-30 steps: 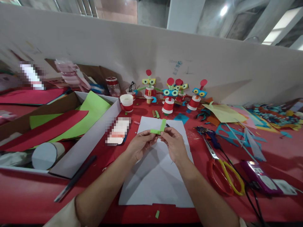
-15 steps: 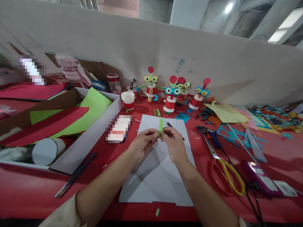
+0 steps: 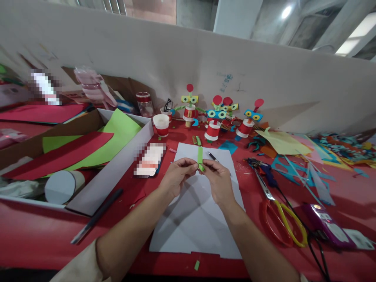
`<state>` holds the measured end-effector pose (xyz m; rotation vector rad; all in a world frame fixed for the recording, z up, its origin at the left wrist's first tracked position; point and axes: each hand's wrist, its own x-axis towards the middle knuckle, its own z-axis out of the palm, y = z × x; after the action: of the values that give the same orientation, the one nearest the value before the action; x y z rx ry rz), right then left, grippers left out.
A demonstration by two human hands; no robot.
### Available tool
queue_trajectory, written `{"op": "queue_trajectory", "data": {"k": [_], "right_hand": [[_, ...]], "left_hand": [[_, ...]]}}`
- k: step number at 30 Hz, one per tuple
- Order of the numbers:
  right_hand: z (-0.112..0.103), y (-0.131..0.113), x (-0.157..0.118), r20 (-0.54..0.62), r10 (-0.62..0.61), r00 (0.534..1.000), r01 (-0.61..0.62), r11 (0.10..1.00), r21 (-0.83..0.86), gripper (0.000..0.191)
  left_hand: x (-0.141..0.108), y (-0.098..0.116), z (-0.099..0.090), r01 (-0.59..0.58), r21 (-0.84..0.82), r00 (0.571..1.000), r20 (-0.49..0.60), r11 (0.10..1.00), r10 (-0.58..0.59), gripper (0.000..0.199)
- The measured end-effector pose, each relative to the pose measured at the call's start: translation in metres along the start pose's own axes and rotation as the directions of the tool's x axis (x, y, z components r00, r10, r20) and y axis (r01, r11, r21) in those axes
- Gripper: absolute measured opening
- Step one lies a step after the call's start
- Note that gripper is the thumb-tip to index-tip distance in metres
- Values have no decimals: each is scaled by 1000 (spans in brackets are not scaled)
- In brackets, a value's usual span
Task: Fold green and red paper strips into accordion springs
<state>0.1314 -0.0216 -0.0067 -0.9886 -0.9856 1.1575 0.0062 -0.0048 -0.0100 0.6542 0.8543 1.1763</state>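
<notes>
Between the fingertips of both hands is a narrow green paper strip [image 3: 200, 154], its upper part standing straight up and its lower end bent at the fingers. My left hand [image 3: 179, 175] pinches it from the left, and my right hand [image 3: 217, 179] from the right. Both are above a white board [image 3: 196, 223] on the red table. A dark pen [image 3: 212, 156] lies on the board just behind my right hand. Two small folded paper springs [image 3: 196, 140] lie beyond the board's far edge.
Several paper-cup robots [image 3: 212, 130] stand along the wall, beside a white-and-red cup [image 3: 161, 126]. At left are a box [image 3: 117, 168] of coloured paper and a phone [image 3: 150, 159]. Scissors [image 3: 268, 194], a glue gun [image 3: 266, 172] and paper scraps lie at right.
The strip's lower end now shows more to the right under my right fingers, and both hands still pinch it. The whole view has shifted slightly.
</notes>
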Motion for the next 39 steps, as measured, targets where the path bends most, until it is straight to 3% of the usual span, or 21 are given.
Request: {"op": "queue_trajectory", "data": {"k": [5, 13, 19, 24, 29, 35, 39], "right_hand": [[-1, 2, 0, 30, -20, 999, 19, 1000, 4, 18], [-4, 3, -1, 108, -93, 990, 109, 982, -156, 26], [-1, 0, -3, 55, -57, 997, 63, 992, -112, 19], [-1, -2, -3, 36, -104, 994, 107, 989, -97, 11], [-1, -2, -4, 64, -99, 993, 103, 992, -77, 10], [-4, 0, -4, 62, -211, 976, 219, 949, -227, 10], [-4, 1, -5, 39, -214, 976, 216, 946, -243, 8]], "left_hand": [[-1, 1, 2, -29, 18, 999, -17, 999, 29, 30], [-6, 2, 6, -147, -2, 988, -56, 989, 146, 31], [-7, 3, 6, -117, -3, 988, 101, 993, 117, 30], [-4, 3, 2, -90, 10, 971, 225, 996, 85, 26], [-3, 3, 0, -123, 68, 977, 185, 990, 109, 24], [-2, 3, 1, -61, 17, 994, 91, 998, 60, 29], [-3, 3, 2, -78, 6, 995, 70, 997, 77, 29]]}}
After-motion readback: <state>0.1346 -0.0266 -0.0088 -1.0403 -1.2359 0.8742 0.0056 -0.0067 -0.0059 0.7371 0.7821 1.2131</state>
